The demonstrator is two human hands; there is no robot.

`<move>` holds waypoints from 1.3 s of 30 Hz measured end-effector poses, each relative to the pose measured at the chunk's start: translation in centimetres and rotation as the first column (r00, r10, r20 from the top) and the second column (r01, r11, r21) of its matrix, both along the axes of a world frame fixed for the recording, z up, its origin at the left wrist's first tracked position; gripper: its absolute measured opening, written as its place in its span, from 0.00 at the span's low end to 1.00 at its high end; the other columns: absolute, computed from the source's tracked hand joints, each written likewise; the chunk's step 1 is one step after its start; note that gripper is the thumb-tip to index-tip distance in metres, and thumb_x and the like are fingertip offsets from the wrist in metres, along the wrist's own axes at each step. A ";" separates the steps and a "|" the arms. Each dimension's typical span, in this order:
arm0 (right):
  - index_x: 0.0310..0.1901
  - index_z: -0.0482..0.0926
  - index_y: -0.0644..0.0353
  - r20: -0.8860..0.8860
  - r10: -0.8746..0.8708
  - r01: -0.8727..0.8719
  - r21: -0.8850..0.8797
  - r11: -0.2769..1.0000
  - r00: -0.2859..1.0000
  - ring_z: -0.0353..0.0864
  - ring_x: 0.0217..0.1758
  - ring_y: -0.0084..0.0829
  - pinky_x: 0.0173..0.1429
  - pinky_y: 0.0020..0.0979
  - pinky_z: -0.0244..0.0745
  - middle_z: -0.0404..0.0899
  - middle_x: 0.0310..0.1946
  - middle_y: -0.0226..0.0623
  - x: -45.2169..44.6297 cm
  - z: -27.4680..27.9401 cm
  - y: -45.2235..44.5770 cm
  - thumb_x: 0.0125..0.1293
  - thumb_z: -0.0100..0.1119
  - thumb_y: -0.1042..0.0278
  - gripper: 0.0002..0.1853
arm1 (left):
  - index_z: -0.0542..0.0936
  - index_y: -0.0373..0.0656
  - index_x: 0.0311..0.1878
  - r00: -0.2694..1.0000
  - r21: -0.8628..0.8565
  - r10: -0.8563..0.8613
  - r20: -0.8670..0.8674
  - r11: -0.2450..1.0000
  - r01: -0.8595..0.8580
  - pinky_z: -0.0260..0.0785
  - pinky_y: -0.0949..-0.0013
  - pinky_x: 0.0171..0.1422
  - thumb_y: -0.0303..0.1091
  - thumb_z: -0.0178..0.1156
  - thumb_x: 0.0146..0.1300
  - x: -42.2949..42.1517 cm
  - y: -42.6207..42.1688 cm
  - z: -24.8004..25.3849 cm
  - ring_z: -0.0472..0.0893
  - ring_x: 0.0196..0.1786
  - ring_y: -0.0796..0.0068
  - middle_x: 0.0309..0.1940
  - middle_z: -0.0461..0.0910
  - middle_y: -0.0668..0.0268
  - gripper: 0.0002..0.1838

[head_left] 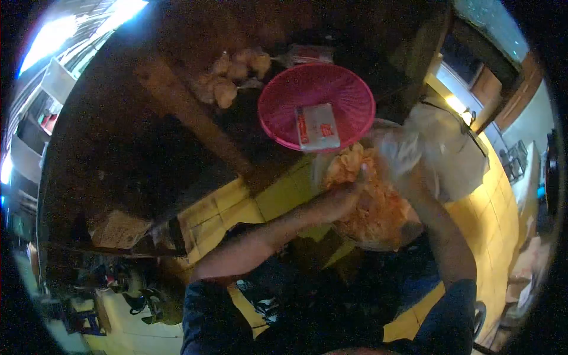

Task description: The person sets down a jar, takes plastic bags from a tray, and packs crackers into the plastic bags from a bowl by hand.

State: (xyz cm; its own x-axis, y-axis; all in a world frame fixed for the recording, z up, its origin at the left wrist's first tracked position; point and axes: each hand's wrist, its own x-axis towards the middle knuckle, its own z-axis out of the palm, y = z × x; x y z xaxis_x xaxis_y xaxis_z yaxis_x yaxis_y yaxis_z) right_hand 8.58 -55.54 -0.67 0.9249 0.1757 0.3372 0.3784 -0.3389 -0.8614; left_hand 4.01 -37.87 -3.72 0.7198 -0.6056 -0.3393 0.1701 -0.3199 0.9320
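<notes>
A large round container of orange-coated chips [378,204] is in front of me. My left hand [349,198] reaches into it from the left, over the chips. Its fingers are blurred and partly hidden, so their grip does not show. On the container's right side, my right hand [411,177] holds a small clear plastic bag [400,152], smeared by motion. Behind the container, a pink plastic basket [278,112] has a stack of clear packaging bags with red print [318,127] lying in it.
A dark wooden table [136,142] spreads out to the left, with a cluster of filled bags [234,74] on it and a brown packet [121,229] at its near edge. A big whitish plastic sack [452,151] stands to the right. Yellow tiles [485,219] cover the floor.
</notes>
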 end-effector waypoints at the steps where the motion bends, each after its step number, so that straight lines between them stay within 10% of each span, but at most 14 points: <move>1: 0.48 0.73 0.59 0.104 0.082 -0.078 -0.043 0.996 0.991 0.72 0.51 0.35 0.54 0.35 0.70 0.73 0.49 0.39 -0.6 0.1 0.8 0.64 0.50 0.55 0.18 | 0.69 0.43 0.59 0.884 -0.301 0.002 -0.468 0.940 -0.162 0.63 0.60 0.63 0.63 0.37 0.66 -1.3 -0.4 2.9 0.76 0.54 0.63 0.52 0.76 0.61 0.34; 7: 0.54 0.73 0.54 0.604 0.407 -0.014 -0.548 0.837 0.686 0.63 0.65 0.43 0.66 0.44 0.61 0.68 0.59 0.42 -2.7 3.4 0.6 0.52 0.61 0.55 0.27 | 0.72 0.50 0.55 0.718 -0.742 -0.293 -0.631 0.498 -0.449 0.72 0.63 0.51 0.55 0.44 0.67 -1.1 -0.1 3.9 0.78 0.47 0.68 0.47 0.77 0.67 0.23; 11: 0.56 0.72 0.54 0.464 0.464 -0.066 -0.649 0.758 0.755 0.61 0.66 0.44 0.64 0.45 0.62 0.69 0.56 0.42 -4.2 3.4 1.6 0.53 0.61 0.55 0.27 | 0.73 0.50 0.53 0.759 -0.523 0.035 -0.650 0.704 -0.480 0.73 0.64 0.48 0.53 0.47 0.67 -1.1 0.5 4.6 0.77 0.44 0.70 0.45 0.77 0.68 0.21; 16: 0.57 0.71 0.55 0.556 0.190 0.048 -0.384 0.922 0.809 0.65 0.60 0.41 0.60 0.40 0.66 0.70 0.54 0.40 -3.0 2.3 2.8 0.58 0.57 0.56 0.25 | 0.67 0.51 0.59 0.827 -0.728 0.015 -0.562 0.466 -0.503 0.70 0.65 0.57 0.47 0.47 0.69 0.2 1.5 4.1 0.75 0.49 0.73 0.50 0.73 0.69 0.19; 17: 0.56 0.71 0.55 0.604 0.067 0.144 -0.294 0.945 0.794 0.68 0.57 0.39 0.58 0.37 0.67 0.71 0.53 0.39 -2.6 1.6 2.7 0.61 0.55 0.55 0.23 | 0.73 0.52 0.37 0.796 -0.640 0.232 -0.559 0.489 -0.592 0.68 0.69 0.39 0.51 0.48 0.67 -0.5 0.2 7.2 0.73 0.34 0.77 0.31 0.73 0.71 0.14; 18: 0.54 0.72 0.55 0.189 0.206 -0.248 0.235 0.940 0.960 0.71 0.51 0.35 0.53 0.34 0.70 0.73 0.49 0.36 -2.4 0.3 2.4 0.64 0.52 0.55 0.19 | 0.73 0.52 0.37 0.791 -0.618 0.254 -0.556 0.510 -0.598 0.68 0.69 0.39 0.51 0.48 0.67 0.1 0.4 6.3 0.73 0.34 0.77 0.31 0.73 0.71 0.14; 19: 0.51 0.72 0.54 -0.091 0.548 -0.280 0.783 0.555 0.831 0.74 0.45 0.31 0.47 0.31 0.73 0.75 0.44 0.33 -2.6 -0.4 2.9 0.67 0.49 0.54 0.16 | 0.72 0.51 0.34 0.861 -0.697 0.134 -0.490 0.532 -0.480 0.65 0.70 0.36 0.51 0.48 0.68 0.6 1.3 5.5 0.69 0.31 0.78 0.27 0.69 0.73 0.14; 20: 0.51 0.72 0.54 -0.074 0.544 -0.263 0.816 0.515 0.836 0.74 0.45 0.31 0.47 0.31 0.73 0.75 0.44 0.33 -2.7 -1.2 3.4 0.67 0.49 0.54 0.16 | 0.70 0.51 0.32 0.907 -0.758 0.004 -0.422 0.547 -0.355 0.62 0.71 0.34 0.50 0.48 0.68 1.0 2.2 4.5 0.66 0.27 0.78 0.22 0.65 0.74 0.15; 25: 0.35 0.70 0.53 -0.348 0.440 -0.009 0.776 0.630 0.828 0.67 0.29 0.24 0.37 0.30 0.66 0.66 0.26 0.26 -2.7 2.7 1.0 0.69 0.48 0.50 0.15 | 0.70 0.50 0.34 0.880 -0.747 -0.102 -0.463 0.580 -0.325 0.59 0.72 0.34 0.46 0.47 0.69 1.1 3.4 6.1 0.64 0.25 0.79 0.20 0.61 0.75 0.12; 28: 0.44 0.71 0.52 -0.134 0.607 -0.206 0.866 0.457 0.783 0.74 0.35 0.25 0.36 0.24 0.70 0.74 0.33 0.28 -2.4 2.5 0.2 0.68 0.51 0.59 0.09 | 0.73 0.50 0.40 0.892 -0.742 0.096 -0.442 0.520 -0.423 0.61 0.73 0.35 0.46 0.47 0.69 0.5 3.2 7.6 0.67 0.28 0.79 0.21 0.66 0.75 0.12; 31: 0.46 0.71 0.54 -0.041 0.398 -0.309 0.560 0.768 0.916 0.75 0.37 0.27 0.40 0.23 0.71 0.76 0.37 0.32 -3.5 5.2 0.8 0.67 0.51 0.64 0.09 | 0.72 0.48 0.40 0.810 -0.687 0.186 -0.556 0.445 -0.574 0.62 0.75 0.34 0.42 0.50 0.68 0.3 2.6 7.8 0.69 0.28 0.80 0.23 0.69 0.74 0.09; 36: 0.44 0.75 0.57 0.022 0.231 -0.232 0.127 0.964 0.973 0.78 0.37 0.31 0.45 0.33 0.72 0.77 0.32 0.35 -3.3 1.5 0.0 0.62 0.54 0.66 0.10 | 0.74 0.47 0.45 0.748 -0.740 -0.437 -0.500 0.664 -0.106 0.67 0.71 0.40 0.42 0.43 0.70 3.6 3.5 -3.9 0.74 0.34 0.79 0.32 0.75 0.70 0.13; 37: 0.45 0.75 0.58 -0.313 0.374 -0.288 0.286 0.914 0.873 0.78 0.39 0.32 0.46 0.34 0.73 0.78 0.34 0.36 -3.6 4.0 0.8 0.62 0.54 0.67 0.10 | 0.74 0.47 0.45 0.768 -0.782 -0.452 -0.455 0.614 -0.102 0.67 0.71 0.40 0.42 0.43 0.70 2.9 3.1 -1.9 0.74 0.34 0.79 0.32 0.75 0.70 0.13; 39: 0.45 0.75 0.59 -0.624 0.440 -0.266 0.357 0.895 0.646 0.79 0.40 0.33 0.47 0.34 0.73 0.79 0.36 0.37 -4.4 6.4 2.0 0.62 0.54 0.68 0.11 | 0.76 0.43 0.43 0.996 -0.059 -0.049 -0.080 0.997 0.044 0.70 0.67 0.38 0.44 0.41 0.69 0.0 1.7 3.5 0.76 0.33 0.77 0.31 0.77 0.66 0.17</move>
State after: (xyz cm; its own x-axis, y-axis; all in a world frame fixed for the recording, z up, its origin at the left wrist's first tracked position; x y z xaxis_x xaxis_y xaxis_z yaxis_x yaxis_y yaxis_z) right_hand 4.23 -53.50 5.77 0.7918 0.5429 -0.2797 -0.2821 -0.0811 -0.9560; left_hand 4.01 -36.15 -0.20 0.6615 -0.6581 -0.3597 0.2327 -0.2758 0.9326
